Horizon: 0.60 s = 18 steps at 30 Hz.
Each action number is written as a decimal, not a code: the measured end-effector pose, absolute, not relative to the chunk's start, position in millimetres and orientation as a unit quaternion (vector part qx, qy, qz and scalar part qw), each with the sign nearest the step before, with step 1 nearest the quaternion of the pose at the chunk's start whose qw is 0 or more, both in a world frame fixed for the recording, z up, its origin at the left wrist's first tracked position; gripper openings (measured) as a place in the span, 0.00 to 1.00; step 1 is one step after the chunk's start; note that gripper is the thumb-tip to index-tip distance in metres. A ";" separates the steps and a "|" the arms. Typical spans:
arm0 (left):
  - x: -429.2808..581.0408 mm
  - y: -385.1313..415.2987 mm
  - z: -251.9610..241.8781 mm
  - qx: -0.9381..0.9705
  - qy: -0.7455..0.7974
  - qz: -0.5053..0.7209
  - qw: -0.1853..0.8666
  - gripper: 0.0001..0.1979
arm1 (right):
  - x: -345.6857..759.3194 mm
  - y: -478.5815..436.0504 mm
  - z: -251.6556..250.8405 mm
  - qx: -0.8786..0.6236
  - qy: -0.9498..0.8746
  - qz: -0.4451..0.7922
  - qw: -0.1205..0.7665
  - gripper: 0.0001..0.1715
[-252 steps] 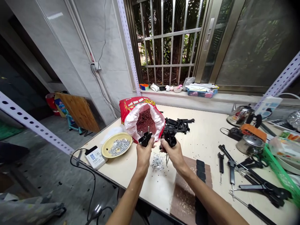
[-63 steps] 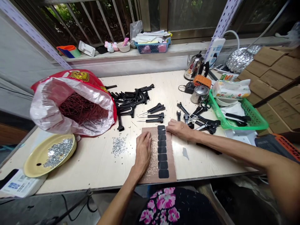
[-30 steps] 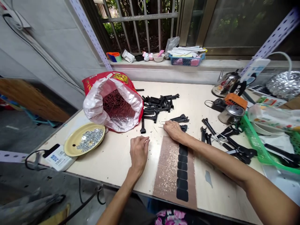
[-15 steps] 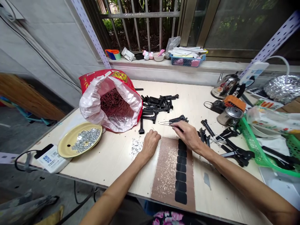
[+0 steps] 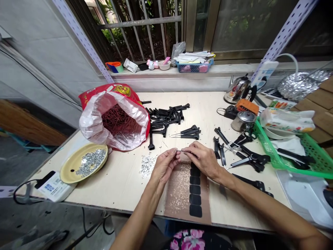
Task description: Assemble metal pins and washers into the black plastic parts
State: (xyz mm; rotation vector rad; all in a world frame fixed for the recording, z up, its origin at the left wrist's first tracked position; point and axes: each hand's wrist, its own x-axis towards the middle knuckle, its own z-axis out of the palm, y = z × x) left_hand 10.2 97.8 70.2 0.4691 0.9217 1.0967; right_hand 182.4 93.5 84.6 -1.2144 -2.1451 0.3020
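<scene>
Above the brown board [image 5: 175, 205], my left hand [image 5: 166, 165] and my right hand [image 5: 201, 158] meet fingertip to fingertip. Both are closed in a pinch on a small, thin silvery metal piece [image 5: 178, 150]; fingers cover most of it, so its exact kind is hidden. A column of black rounded squares [image 5: 195, 199] runs down the board, which is scattered with pale flecks. Left of my left hand lies a spread of small silvery metal pieces [image 5: 147, 166]. Just beyond my hands are several black parts with thin metal rods [image 5: 191, 132].
A red bag [image 5: 111, 126] full of thin reddish-brown rods lies open at left, beside a yellow plate [image 5: 66, 173] of silvery bits. Black parts [image 5: 166, 116] are heaped behind. At right are black-handled tools [image 5: 255, 158], a green basket [image 5: 275, 156], a metal pot [image 5: 244, 121] and a kettle [image 5: 236, 90].
My right hand has drawn back from the black parts and my left hand has lifted and turned off the table. Their fingertips now meet at the metal piece. The whole view has shifted.
</scene>
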 end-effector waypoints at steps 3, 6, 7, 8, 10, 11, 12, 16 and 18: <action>15.9 97.3 71.6 0.220 0.427 0.496 0.723 0.12 | 187.9 89.8 86.7 -0.467 -0.821 0.088 0.316 0.13; 21.0 95.5 72.2 0.239 0.438 0.504 0.705 0.13 | 189.6 85.8 88.0 -0.472 -0.827 0.033 0.304 0.13; 22.6 94.7 72.3 0.251 0.444 0.508 0.694 0.13 | 189.6 84.5 88.4 -0.473 -0.828 0.012 0.300 0.13; 24.0 93.9 72.3 0.263 0.451 0.511 0.682 0.13 | 189.5 83.3 88.6 -0.475 -0.828 -0.007 0.297 0.13; 26.4 92.6 72.5 0.283 0.461 0.517 0.663 0.14 | 189.1 81.3 88.5 -0.482 -0.826 -0.039 0.291 0.14; 27.5 92.3 72.6 0.289 0.464 0.518 0.657 0.14 | 189.0 80.5 88.1 -0.486 -0.824 -0.050 0.288 0.15; 28.5 92.1 72.8 0.293 0.465 0.520 0.653 0.14 | 189.1 79.8 87.3 -0.489 -0.822 -0.056 0.285 0.15; 31.9 92.2 73.5 0.306 0.468 0.516 0.649 0.14 | 191.0 77.8 82.6 -0.493 -0.821 -0.045 0.283 0.15; 33.0 92.1 73.4 0.318 0.470 0.508 0.648 0.14 | 193.0 77.0 80.2 -0.495 -0.821 -0.040 0.281 0.15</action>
